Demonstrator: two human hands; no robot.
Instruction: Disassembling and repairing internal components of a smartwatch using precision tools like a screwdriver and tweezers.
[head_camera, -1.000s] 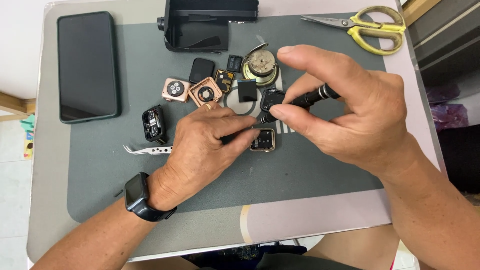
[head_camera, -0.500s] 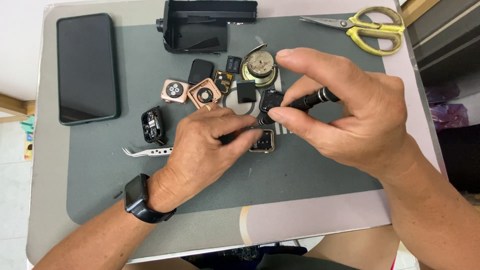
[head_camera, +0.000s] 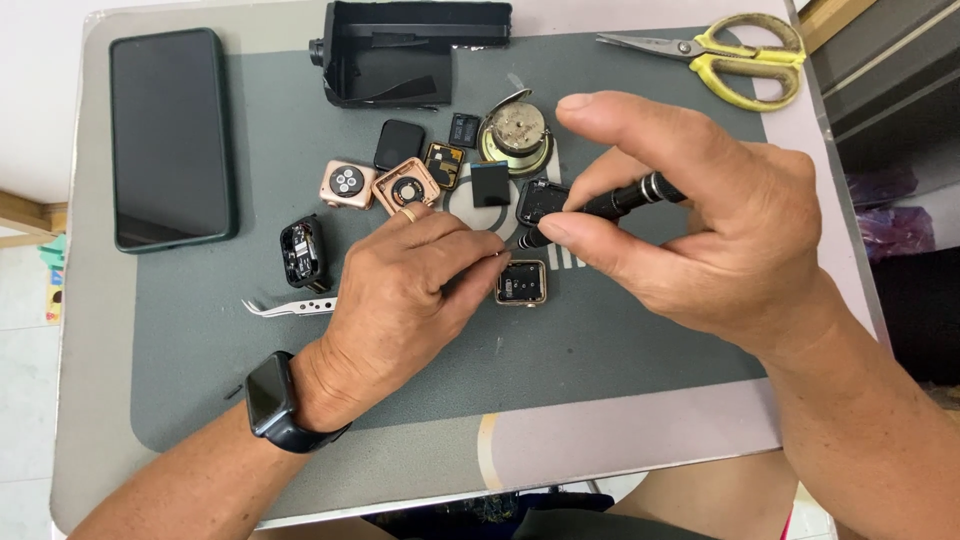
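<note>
- Gripping a black screwdriver (head_camera: 625, 200), the right hand (head_camera: 700, 235) pinches it between thumb and fingers.
- Left hand (head_camera: 400, 290) fingers curl together, touching the gold watch case (head_camera: 521, 282) beneath the screwdriver.

Open room: bare grey mat (head_camera: 600, 350) near the front edge; watch parts (head_camera: 405, 185) crowd the middle. Obstacles: phone (head_camera: 170, 140) left; black box (head_camera: 410, 50) at back; scissors (head_camera: 720, 50) back right; tweezers (head_camera: 290, 306) beside the left hand (head_camera: 400, 300).

Small grey table (head_camera: 90, 420) on pale tiled floor (head_camera: 25, 350), dark shelving (head_camera: 890, 90) alongside, daylight.
</note>
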